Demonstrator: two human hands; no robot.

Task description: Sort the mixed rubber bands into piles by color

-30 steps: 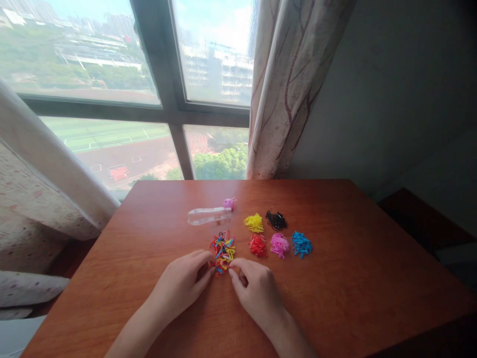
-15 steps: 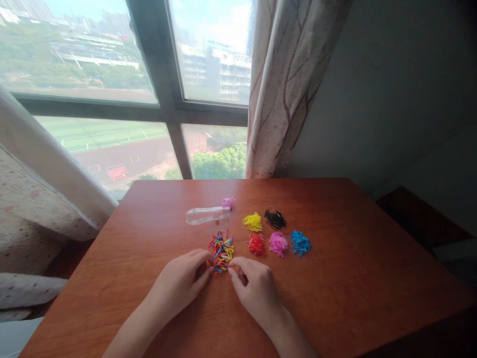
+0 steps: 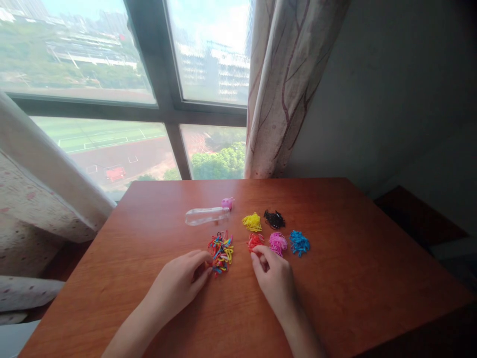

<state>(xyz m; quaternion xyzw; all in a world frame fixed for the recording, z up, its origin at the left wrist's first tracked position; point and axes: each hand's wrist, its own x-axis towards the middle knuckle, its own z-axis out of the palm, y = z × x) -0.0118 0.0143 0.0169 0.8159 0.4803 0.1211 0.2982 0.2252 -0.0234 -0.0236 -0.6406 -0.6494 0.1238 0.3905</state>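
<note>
A heap of mixed-colour rubber bands [image 3: 222, 251] lies on the wooden table. My left hand [image 3: 184, 278] rests at its left edge, thumb and forefinger drawn together at the bands; what is between them is too small to make out. At the near side of a red rubber band pile [image 3: 255, 241], my right hand [image 3: 274, 271] has its thumb and forefinger pinched on what looks like a red rubber band, and its fingers partly cover that pile. Close by on the right is a pink rubber band pile [image 3: 278, 241], its near edge behind my fingers.
Beyond the red pile are yellow bands [image 3: 252, 222] and black bands [image 3: 275, 219]; blue bands [image 3: 300, 242] lie farthest right. A clear plastic container [image 3: 207, 216] lies on its side near a pink piece [image 3: 227, 203]. The table [image 3: 343, 258] meets a window and curtains.
My right hand has moved right, from the mixed heap to the red pile. My left hand has stayed at the heap's left edge.
</note>
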